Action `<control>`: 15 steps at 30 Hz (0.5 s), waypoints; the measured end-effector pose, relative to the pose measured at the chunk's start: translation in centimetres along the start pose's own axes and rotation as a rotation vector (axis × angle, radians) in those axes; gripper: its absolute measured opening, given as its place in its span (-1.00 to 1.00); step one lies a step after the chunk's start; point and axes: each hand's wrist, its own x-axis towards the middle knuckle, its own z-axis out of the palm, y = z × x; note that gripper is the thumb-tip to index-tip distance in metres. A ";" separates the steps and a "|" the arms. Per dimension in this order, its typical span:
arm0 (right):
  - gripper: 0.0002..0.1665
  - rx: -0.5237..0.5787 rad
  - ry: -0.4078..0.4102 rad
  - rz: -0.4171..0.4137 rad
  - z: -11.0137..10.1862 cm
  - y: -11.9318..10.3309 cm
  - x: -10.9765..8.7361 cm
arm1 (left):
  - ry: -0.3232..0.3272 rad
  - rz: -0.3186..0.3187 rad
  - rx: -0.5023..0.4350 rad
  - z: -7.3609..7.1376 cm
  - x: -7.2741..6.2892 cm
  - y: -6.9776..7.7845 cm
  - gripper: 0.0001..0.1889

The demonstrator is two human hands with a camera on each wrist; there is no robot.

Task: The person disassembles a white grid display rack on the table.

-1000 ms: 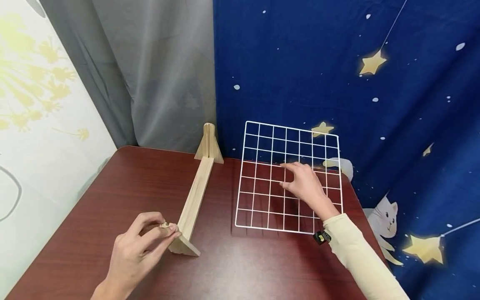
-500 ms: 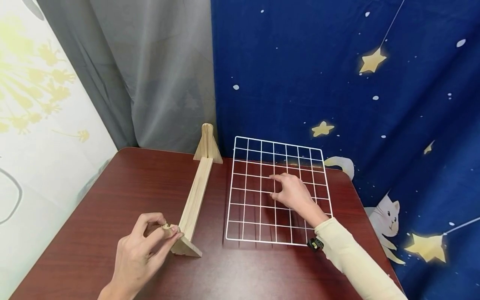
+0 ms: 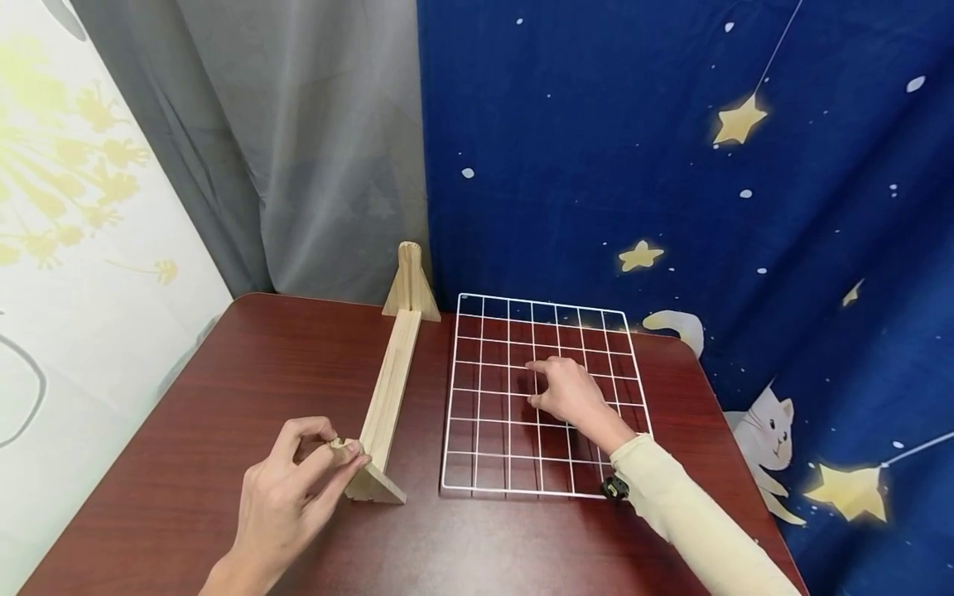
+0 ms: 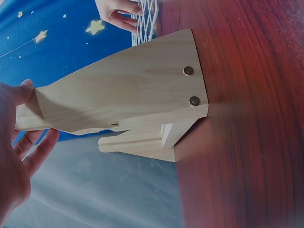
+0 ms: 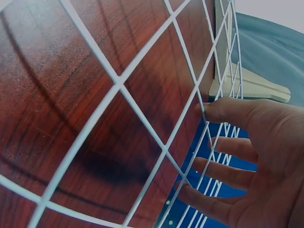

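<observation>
A pale wooden stand (image 3: pixel 391 381) has two upright end pieces joined by a low flat bar. My left hand (image 3: pixel 286 488) pinches the narrow top of the near end piece. In the left wrist view that end piece (image 4: pixel 118 90) shows two screw heads (image 4: pixel 188 71) near its base. To the right of the stand, my right hand (image 3: pixel 570 393) holds a white wire grid panel (image 3: pixel 510 396) that leans away over the table. In the right wrist view the fingertips pass through the openings of the grid (image 5: pixel 118 84), and the thumb touches a wire.
The dark red wooden table (image 3: pixel 186 430) has its far edge against a grey curtain (image 3: pixel 335 149) and a blue star-print curtain (image 3: pixel 566 149). A white wall covering (image 3: pixel 89 331) is at the left. The far end piece (image 3: pixel 411 285) stands close to the back edge.
My right hand has brought the grid panel lower and to the left, nearer the stand. My left hand keeps its pinch on the near end piece, with only a slight shift rightward.
</observation>
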 end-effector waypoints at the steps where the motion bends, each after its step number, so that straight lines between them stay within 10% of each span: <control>1: -0.31 -0.003 0.000 0.002 0.1 0.0 0.1 | 0.000 -0.003 0.006 0.1 0.0 0.0 -0.59; 15: -0.30 -0.010 -0.060 0.031 1.3 -0.4 1.0 | 0.006 -0.039 0.025 1.1 -0.1 -0.8 -0.60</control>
